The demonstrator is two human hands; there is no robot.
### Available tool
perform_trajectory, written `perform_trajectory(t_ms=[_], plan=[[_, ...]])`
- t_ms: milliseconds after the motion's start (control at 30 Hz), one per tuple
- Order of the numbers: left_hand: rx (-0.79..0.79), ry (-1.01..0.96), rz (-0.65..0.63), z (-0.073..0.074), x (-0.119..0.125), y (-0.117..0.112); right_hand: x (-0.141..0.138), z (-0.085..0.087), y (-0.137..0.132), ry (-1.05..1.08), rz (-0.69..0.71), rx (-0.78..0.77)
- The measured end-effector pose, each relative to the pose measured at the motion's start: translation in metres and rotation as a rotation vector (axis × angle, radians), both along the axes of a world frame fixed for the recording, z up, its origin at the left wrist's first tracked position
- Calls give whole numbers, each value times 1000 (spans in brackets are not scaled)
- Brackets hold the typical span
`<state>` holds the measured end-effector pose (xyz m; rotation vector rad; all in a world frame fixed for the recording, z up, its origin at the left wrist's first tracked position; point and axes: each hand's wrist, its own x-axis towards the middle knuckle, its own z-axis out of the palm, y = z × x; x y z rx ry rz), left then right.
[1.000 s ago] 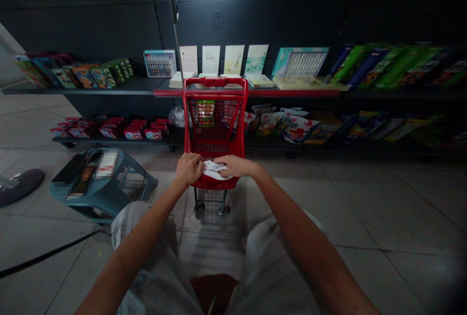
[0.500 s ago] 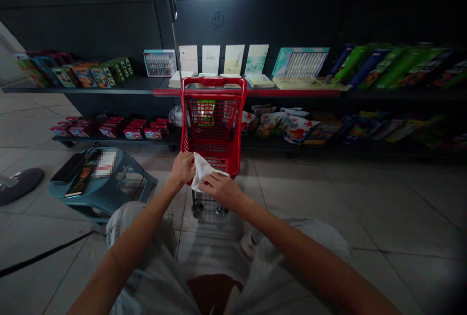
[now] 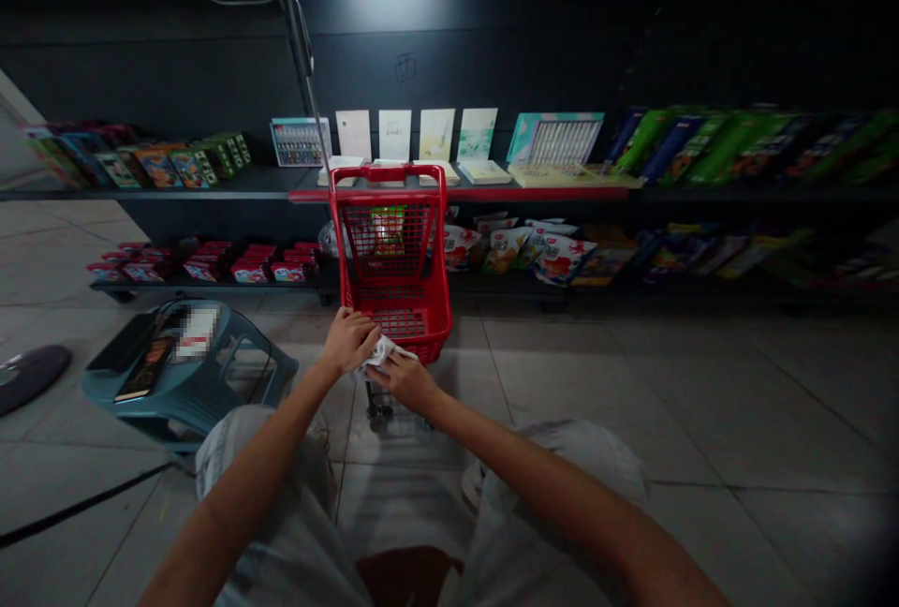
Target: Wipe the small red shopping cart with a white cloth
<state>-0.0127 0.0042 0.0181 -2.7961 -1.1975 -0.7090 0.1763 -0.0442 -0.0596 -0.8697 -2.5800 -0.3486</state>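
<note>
A small red plastic shopping cart (image 3: pixel 436 303) stands in front of me, its handle on the far side. My left hand (image 3: pixel 349 341) is closed over the near left corner of its basket, the fingertips against a crumpled white cloth (image 3: pixel 381 350). Gripping that cloth, my right hand (image 3: pixel 409 380) is at the basket's near edge, with its fingers bent around the fabric. The two hands are close together, and they hide part of the basket's front rim.
A blue-grey stool (image 3: pixel 189 392) on my left bears a dark book (image 3: pixel 144 369) and other items. Behind the cart runs a dark shelf (image 3: pixel 231 180) with books, boxes and snack bags (image 3: pixel 562 256). A thin metal pole (image 3: pixel 302 36) rises behind the cart's left side.
The cloth, spread and partly raised before, is now bunched lower between my hands. My left hand has shifted right along the basket edge, closer over the cloth. The view has tilted up slightly.
</note>
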Motion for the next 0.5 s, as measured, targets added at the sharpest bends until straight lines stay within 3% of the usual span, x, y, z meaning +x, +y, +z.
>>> perform_trajectory(t_ms=[233,367,500], plan=[[25,42,-42,-1,-6,-8,-4,-1,1,-61,-26,-80],[37,65,-33,-4,-12,-6,19,7,-2,-10,15,-77],[32,77,-29,-4,-16,-8,55,12,-8,28,-30,-91]])
